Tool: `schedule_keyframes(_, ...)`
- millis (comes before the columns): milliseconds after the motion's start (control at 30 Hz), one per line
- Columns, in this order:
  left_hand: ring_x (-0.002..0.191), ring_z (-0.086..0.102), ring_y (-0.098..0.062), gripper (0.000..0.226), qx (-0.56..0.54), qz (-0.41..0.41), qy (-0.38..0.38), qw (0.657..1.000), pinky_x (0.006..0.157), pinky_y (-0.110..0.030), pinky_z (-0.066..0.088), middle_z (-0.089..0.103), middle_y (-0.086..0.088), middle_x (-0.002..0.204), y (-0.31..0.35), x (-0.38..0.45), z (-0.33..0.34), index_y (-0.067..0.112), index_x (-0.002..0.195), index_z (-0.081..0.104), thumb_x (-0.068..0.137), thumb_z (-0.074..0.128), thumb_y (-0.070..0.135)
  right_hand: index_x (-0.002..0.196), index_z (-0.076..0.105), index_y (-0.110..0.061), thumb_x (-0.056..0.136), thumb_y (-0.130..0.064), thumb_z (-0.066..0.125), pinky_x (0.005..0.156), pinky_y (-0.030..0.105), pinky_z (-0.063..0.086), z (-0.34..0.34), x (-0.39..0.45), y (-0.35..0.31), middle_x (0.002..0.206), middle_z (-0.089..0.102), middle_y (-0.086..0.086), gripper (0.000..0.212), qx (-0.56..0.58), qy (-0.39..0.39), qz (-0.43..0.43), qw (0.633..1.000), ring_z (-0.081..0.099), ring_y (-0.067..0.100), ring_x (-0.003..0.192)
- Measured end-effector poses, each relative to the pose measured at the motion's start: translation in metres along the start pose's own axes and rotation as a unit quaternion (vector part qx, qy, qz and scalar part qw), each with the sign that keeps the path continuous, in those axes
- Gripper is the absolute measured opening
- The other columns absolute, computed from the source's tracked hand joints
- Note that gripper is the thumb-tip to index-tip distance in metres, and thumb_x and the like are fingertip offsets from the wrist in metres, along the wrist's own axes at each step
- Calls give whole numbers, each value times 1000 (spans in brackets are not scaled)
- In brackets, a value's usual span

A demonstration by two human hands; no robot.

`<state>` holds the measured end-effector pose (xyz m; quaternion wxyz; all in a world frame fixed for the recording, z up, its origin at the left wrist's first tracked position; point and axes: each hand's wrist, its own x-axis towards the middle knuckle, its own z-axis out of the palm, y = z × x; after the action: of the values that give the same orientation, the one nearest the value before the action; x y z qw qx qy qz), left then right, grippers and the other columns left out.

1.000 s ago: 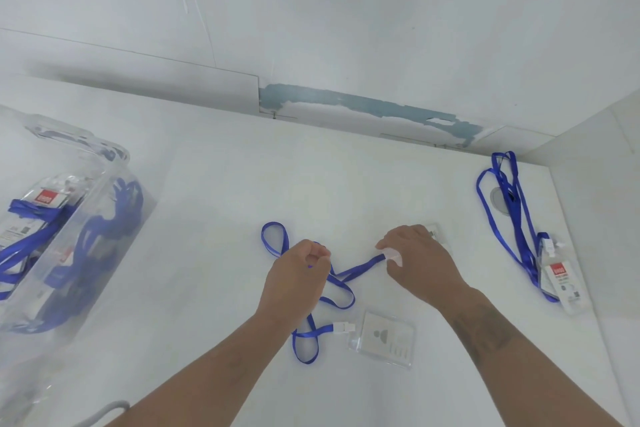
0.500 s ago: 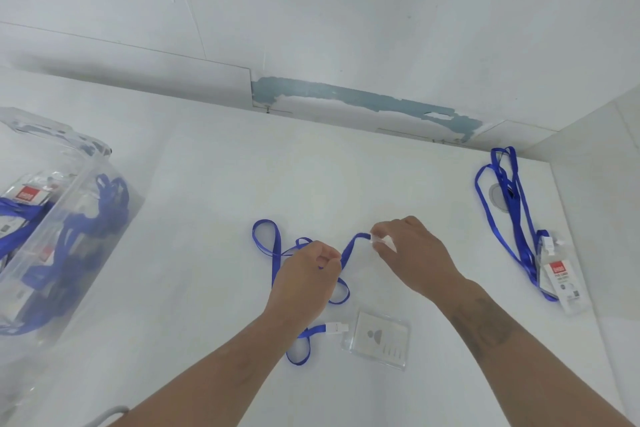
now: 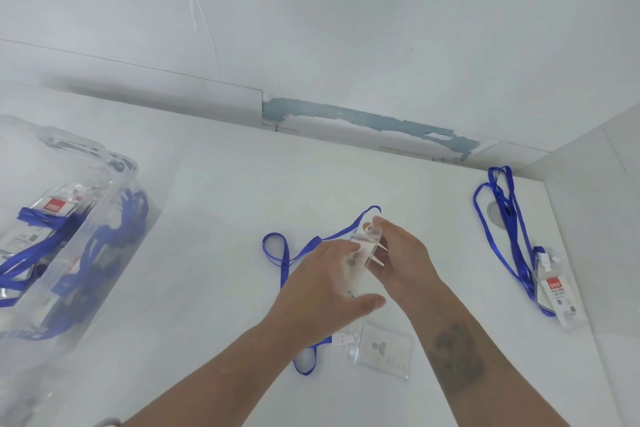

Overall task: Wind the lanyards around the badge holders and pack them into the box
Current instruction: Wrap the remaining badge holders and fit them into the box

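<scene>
The bench is plain white, as is the wall behind it. A ragged strip of blue-green paint shows along the foot of the wall. The lanyard at centre is solid royal blue. The badge holder near the forearms is clear, with small grey markings. The far-right lanyard is the same blue; its badge holder is clear, with a white card bearing a red label and dark print. The box at left is colourless and transparent, showing blue lanyards and red-labelled white cards inside. A dark tattoo marks the right forearm.
</scene>
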<state>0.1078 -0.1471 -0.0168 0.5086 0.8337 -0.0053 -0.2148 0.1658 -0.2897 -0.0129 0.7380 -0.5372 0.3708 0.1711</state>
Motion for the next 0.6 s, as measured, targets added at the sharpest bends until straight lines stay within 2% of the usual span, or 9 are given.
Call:
schedule_keyframes(67, 118, 43, 8, 58, 40, 39, 19, 998, 95, -18, 42, 43, 36, 128, -5, -6, -4, 49, 127, 45, 75, 70, 52, 88, 66, -6, 90, -10, 65, 65, 34, 56, 5, -1, 1, 87, 69, 10, 4, 74, 9, 45, 996, 64, 27, 82)
schedule_keyframes(133, 117, 45, 9, 44, 92, 77, 83, 989, 93, -13, 42, 50, 34, 127, -12, -9, -8, 45, 125, 54, 84, 66, 37, 91, 65, -6, 89, -6, 64, 59, 31, 58, 8, -3, 4, 95, 65, 13, 2, 121, -1, 72, 990, 63, 27, 83)
schedule_keyframes(233, 106, 52, 5, 24, 102, 96, 177, 974, 86, -8, 40, 64, 26, 113, -15, -11, -22, 37, 112, 68, 93, 60, 24, 89, 66, -8, 88, -8, 66, 66, 32, 58, 14, -11, 7, 95, 66, 11, 1, 122, -21, 73, 990, 65, 26, 82)
schedule_keyframes(333, 86, 57, 6, 18, 41, 63, 185, 980, 74, -9, 42, 66, 28, 88, -5, -10, -43, 36, 94, 70, 97, 56, 27, 101, 70, -14, 90, -23, 68, 73, 33, 56, 18, -17, 11, 99, 73, 4, 14, 1, 4, 19, 1000, 71, 23, 91)
schedule_keyframes(400, 63, 52, 2, 23, -2, 35, 173, 984, 57, -11, 37, 59, 24, 65, -1, -7, -59, 32, 73, 62, 96, 58, 27, 116, 65, -26, 95, -28, 62, 82, 33, 54, 19, -21, 14, 114, 69, -2, 22, -124, 23, -75, 989, 66, 17, 105)
schedule_keyframes(433, 58, 50, -2, 24, -17, 22, 171, 985, 53, -12, 37, 59, 20, 62, 0, -6, -67, 27, 72, 61, 95, 59, 28, 121, 63, -33, 98, -28, 56, 88, 31, 52, 21, -23, 15, 121, 65, -6, 24, -185, 18, -133, 974, 62, 12, 111)
schedule_keyframes(467, 59, 53, -3, 18, -42, 11, 166, 985, 54, -12, 39, 63, 17, 65, 1, -4, -75, 25, 77, 65, 95, 60, 28, 121, 62, -38, 101, -28, 50, 92, 27, 50, 22, -25, 16, 125, 63, -10, 25, -231, 5, -181, 956, 60, 5, 113)
schedule_keyframes(533, 76, 68, -10, 12, -127, 1, 156, 980, 71, -20, 55, 73, 13, 79, 3, -2, -88, 28, 90, 72, 94, 63, 22, 111, 67, -37, 105, -27, 41, 90, 21, 50, 27, -32, 17, 113, 69, -14, 28, -256, -26, -209, 943, 63, -2, 104)
schedule_keyframes(600, 85, 73, -15, 18, -209, -12, 144, 967, 77, -34, 62, 76, 11, 86, 6, -2, -100, 30, 91, 72, 93, 64, 14, 99, 70, -30, 105, -29, 38, 94, 27, 51, 33, -38, 19, 98, 74, -11, 33, -244, -47, -189, 950, 67, 5, 98)
